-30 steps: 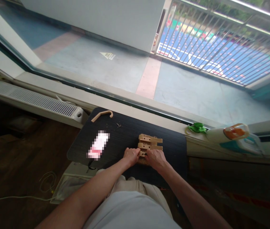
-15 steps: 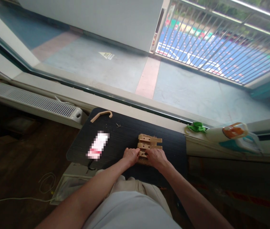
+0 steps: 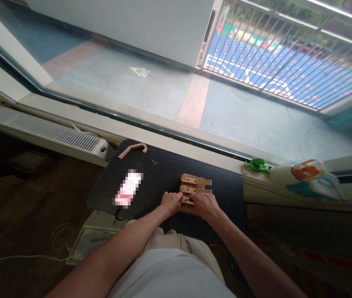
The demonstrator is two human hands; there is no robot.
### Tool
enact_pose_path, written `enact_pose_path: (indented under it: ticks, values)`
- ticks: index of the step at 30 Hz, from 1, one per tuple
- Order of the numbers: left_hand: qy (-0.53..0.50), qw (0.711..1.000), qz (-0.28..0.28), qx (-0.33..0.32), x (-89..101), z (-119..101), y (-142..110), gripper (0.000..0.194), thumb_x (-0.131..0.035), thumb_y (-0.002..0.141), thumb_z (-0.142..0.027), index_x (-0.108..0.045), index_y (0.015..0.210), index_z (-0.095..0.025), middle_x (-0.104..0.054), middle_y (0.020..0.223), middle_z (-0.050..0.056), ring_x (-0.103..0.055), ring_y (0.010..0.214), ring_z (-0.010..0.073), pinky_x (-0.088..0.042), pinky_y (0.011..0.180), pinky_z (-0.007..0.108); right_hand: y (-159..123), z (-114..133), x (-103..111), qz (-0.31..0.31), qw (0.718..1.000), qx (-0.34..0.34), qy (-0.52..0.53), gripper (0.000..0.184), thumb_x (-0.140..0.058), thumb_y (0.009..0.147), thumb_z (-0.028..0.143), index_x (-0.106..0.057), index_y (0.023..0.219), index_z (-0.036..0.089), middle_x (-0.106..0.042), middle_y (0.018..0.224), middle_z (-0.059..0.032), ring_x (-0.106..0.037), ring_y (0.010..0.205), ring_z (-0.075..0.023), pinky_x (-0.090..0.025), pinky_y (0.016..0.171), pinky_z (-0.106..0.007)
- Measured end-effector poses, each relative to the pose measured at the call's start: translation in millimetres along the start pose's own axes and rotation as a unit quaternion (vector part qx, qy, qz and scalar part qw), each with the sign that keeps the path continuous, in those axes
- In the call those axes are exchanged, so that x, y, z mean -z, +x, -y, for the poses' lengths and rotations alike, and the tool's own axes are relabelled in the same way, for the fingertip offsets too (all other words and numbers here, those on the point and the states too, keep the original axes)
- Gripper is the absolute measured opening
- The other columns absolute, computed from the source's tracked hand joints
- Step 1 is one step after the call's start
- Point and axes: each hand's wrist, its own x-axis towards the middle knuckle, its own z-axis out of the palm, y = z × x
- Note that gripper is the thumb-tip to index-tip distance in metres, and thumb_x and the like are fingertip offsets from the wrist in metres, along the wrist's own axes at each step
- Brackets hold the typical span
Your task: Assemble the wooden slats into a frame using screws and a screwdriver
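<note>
A small slatted wooden piece [image 3: 193, 189] lies on the dark table, its light slats marked with dark holes and a rougher brown layer showing beneath. My left hand [image 3: 172, 203] is closed on the left end of the slat nearest me. Over the right part of that same slat, my right hand [image 3: 206, 207] is closed, with fingertips pressed together at its surface. Whatever those fingertips pinch is too small and hidden to make out. Both hands rest close together on the piece.
The dark table [image 3: 101, 188] stands against the window sill. On it lie a hooked wooden piece [image 3: 133, 149], small metal bits like screws [image 3: 154, 162] and a blurred-out bright rectangle [image 3: 128, 188]. A green item [image 3: 258, 165] and a bottle [image 3: 283, 174] sit on the sill at right.
My right fingertips have shifted very slightly on the near slat. The view has moved a little; the wooden piece and my left hand stay in place.
</note>
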Motion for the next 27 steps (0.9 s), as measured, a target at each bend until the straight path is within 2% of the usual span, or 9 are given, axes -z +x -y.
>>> enact_pose_path:
  ticks: [6, 14, 20, 23, 27]
  values:
    - [0.001, 1.000, 0.003, 0.002, 0.9, -0.6, -0.8, 0.020, -0.036, 0.083, -0.023, -0.053, 0.095, -0.024, -0.068, 0.096, 0.005, -0.062, 0.091, 0.0217, -0.039, 0.081, 0.036, 3.6, 0.6, -1.5, 0.012, 1.000, -0.015, 0.008, 0.025, -0.041, 0.084, 0.015, -0.065, 0.088, 0.019, -0.069, 0.090, -0.0071, -0.064, 0.086, -0.0200, -0.046, 0.070, -0.027]
    - [0.005, 1.000, -0.003, -0.006, -1.0, 0.4, 0.1, 0.019, -0.039, 0.082, -0.022, -0.052, 0.095, -0.023, -0.068, 0.094, 0.006, -0.062, 0.090, 0.0230, -0.040, 0.079, 0.037, 5.4, 4.7, -8.1, 0.013, 0.998, -0.054, 0.021, 0.027, -0.042, 0.086, 0.027, -0.066, 0.087, 0.014, -0.068, 0.090, -0.0128, -0.064, 0.082, -0.0199, -0.046, 0.070, -0.026]
    - [0.005, 1.000, 0.001, -0.005, -2.0, 0.6, 1.4, 0.021, -0.038, 0.081, -0.022, -0.053, 0.096, -0.023, -0.068, 0.095, 0.006, -0.062, 0.091, 0.0227, -0.039, 0.080, 0.037, -0.3, 3.8, -0.9, -0.007, 1.000, -0.015, -0.002, 0.022, -0.044, 0.084, 0.021, -0.065, 0.091, 0.017, -0.069, 0.089, -0.0108, -0.064, 0.084, -0.0207, -0.046, 0.071, -0.028]
    - [0.005, 1.000, 0.002, -0.002, -2.4, 0.1, 1.5, 0.021, -0.036, 0.083, -0.022, -0.053, 0.096, -0.023, -0.068, 0.095, 0.005, -0.062, 0.091, 0.0221, -0.039, 0.080, 0.037, -0.8, 2.2, -0.4, 0.009, 1.000, 0.007, -0.001, 0.024, -0.042, 0.085, 0.017, -0.065, 0.087, 0.018, -0.069, 0.086, -0.0086, -0.064, 0.085, -0.0212, -0.046, 0.071, -0.028]
    - [0.005, 1.000, 0.001, 0.001, -2.0, -0.2, 1.4, 0.021, -0.036, 0.083, -0.022, -0.053, 0.095, -0.024, -0.068, 0.095, 0.005, -0.062, 0.090, 0.0217, -0.039, 0.079, 0.036, 1.7, -0.1, -3.2, 0.014, 1.000, -0.001, 0.005, 0.025, -0.041, 0.085, 0.015, -0.066, 0.087, 0.017, -0.069, 0.088, -0.0087, -0.064, 0.085, -0.0202, -0.046, 0.071, -0.026]
